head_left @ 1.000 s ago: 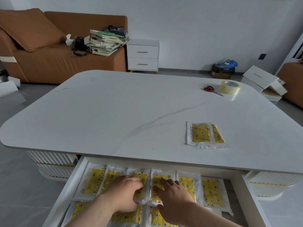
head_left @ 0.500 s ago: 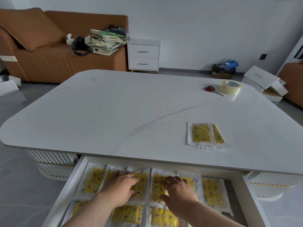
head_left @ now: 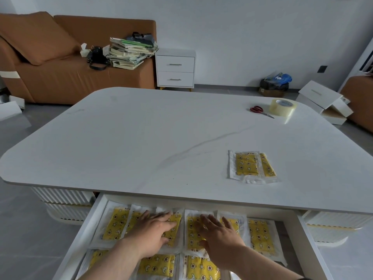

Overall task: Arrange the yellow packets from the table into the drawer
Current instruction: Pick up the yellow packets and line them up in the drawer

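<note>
Where both were curled a second ago, the left hand (head_left: 150,232) and right hand (head_left: 219,234) now lie spread flat on packets (head_left: 189,231) in the drawer (head_left: 91,219). Two packets stay on the counter (head_left: 141,142).

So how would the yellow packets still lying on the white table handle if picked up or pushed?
The yellow patterned packets in clear wrap look thin and flat, so probably light and floppy. The glossy wrap on the smooth white tabletop suggests they would slide easily. The two overlap, so a push may well separate them.
</note>
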